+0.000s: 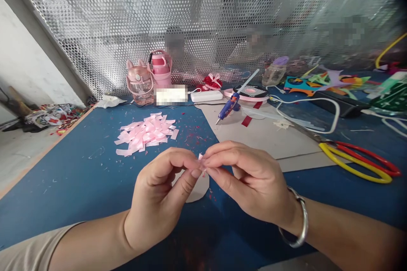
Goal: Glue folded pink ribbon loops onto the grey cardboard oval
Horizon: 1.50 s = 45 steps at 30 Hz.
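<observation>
My left hand (159, 199) and my right hand (251, 180) meet fingertip to fingertip over the blue table (79, 178). Both pinch a small pink ribbon piece (201, 157), mostly hidden by the fingers. My right wrist wears a silver bangle (299, 224). Under the hands lies a pale round card piece (199, 188). A pile of cut pink ribbon pieces (144, 133) sits beyond my left hand.
A grey card sheet (263, 135) lies ahead right with a blue glue gun (229, 108) on it. Scissors with red and yellow handles (356, 154) lie at right. Two pink bottles (149, 76), ribbon rolls (251, 92), cables and coloured paper shapes (324, 82) line the perforated metal back wall.
</observation>
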{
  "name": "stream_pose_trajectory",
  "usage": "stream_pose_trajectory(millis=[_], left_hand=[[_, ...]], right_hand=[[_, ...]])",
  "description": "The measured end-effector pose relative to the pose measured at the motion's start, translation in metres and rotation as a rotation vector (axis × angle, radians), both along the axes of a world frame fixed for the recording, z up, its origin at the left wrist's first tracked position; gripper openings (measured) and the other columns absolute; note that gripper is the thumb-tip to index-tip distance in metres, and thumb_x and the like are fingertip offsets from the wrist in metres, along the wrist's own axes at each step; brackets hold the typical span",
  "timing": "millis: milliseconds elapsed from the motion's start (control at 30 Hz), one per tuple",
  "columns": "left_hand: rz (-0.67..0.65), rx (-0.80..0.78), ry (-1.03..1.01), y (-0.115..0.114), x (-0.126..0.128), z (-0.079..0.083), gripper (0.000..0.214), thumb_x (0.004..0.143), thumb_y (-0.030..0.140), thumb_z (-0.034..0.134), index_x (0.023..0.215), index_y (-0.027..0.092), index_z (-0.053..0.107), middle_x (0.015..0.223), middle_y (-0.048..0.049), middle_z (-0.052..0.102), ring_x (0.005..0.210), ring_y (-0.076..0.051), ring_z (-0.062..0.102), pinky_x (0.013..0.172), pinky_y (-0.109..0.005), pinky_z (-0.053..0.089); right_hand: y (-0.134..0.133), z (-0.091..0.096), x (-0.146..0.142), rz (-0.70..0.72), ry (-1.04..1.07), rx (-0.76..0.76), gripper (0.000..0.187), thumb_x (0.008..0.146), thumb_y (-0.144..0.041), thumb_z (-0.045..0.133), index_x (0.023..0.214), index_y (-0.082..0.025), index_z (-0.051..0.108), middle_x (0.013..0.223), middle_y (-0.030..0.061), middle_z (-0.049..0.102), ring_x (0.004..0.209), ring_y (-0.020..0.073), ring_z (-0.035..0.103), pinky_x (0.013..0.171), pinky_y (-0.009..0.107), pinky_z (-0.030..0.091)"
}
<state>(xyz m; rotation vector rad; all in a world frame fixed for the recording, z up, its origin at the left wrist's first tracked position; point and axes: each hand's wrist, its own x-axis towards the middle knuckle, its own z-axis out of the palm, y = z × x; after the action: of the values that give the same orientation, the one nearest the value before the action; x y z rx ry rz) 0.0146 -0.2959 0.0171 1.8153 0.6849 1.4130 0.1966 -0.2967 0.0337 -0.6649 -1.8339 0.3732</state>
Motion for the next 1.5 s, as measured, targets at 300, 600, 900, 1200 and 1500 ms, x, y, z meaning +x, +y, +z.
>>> stream_pose_trajectory(millis=[300,600,900,1200,1500], left_hand=[[0.021,-0.014,-0.009,-0.003,0.001,0.0,0.018,0.091,0.007,0.061,0.092,0.025,0.065,0.088,0.0,0.065,0.083,-0.012,0.062,0.075,-0.022,0.051],[0.013,0.015,0.011,0.001,0.001,-0.001,0.02,0.091,0.005,0.06,0.093,0.024,0.064,0.088,0.0,0.065,0.083,-0.012,0.062,0.077,-0.023,0.052],[0.012,0.039,0.025,-0.001,0.001,-0.003,0.021,0.09,0.004,0.06,0.094,0.024,0.064,0.089,-0.0018,0.065,0.083,-0.014,0.062,0.076,-0.025,0.053],[-0.042,-0.059,-0.208,-0.003,0.009,0.0,0.036,0.086,-0.003,0.062,0.106,0.027,0.056,0.092,0.0036,0.067,0.087,-0.007,0.068,0.081,-0.015,0.056],[-0.044,-0.141,-0.243,-0.004,0.01,0.005,0.037,0.085,-0.003,0.062,0.102,0.028,0.053,0.085,0.0064,0.067,0.077,-0.006,0.068,0.073,-0.014,0.058]], right_hand=[[-0.002,-0.01,-0.008,0.13,0.28,-0.351,0.051,0.08,-0.001,0.061,0.118,-0.029,0.043,0.089,-0.0035,0.068,0.083,0.0098,0.068,0.078,0.023,0.057],[-0.003,-0.008,-0.008,0.13,0.291,-0.359,0.045,0.082,-0.008,0.065,0.112,-0.031,0.041,0.081,-0.0043,0.068,0.073,0.0118,0.068,0.071,0.024,0.06],[-0.004,-0.006,-0.009,0.094,0.301,-0.345,0.043,0.081,-0.008,0.065,0.109,-0.031,0.042,0.077,-0.0056,0.069,0.068,0.0117,0.068,0.067,0.024,0.06],[-0.006,-0.008,-0.008,0.086,0.312,-0.349,0.048,0.081,-0.005,0.066,0.11,-0.033,0.042,0.079,-0.0064,0.071,0.07,0.0113,0.07,0.069,0.023,0.062],[-0.007,-0.008,-0.009,0.067,0.288,-0.33,0.049,0.08,-0.004,0.066,0.11,-0.033,0.04,0.082,-0.0041,0.071,0.075,0.0161,0.073,0.071,0.029,0.063]])
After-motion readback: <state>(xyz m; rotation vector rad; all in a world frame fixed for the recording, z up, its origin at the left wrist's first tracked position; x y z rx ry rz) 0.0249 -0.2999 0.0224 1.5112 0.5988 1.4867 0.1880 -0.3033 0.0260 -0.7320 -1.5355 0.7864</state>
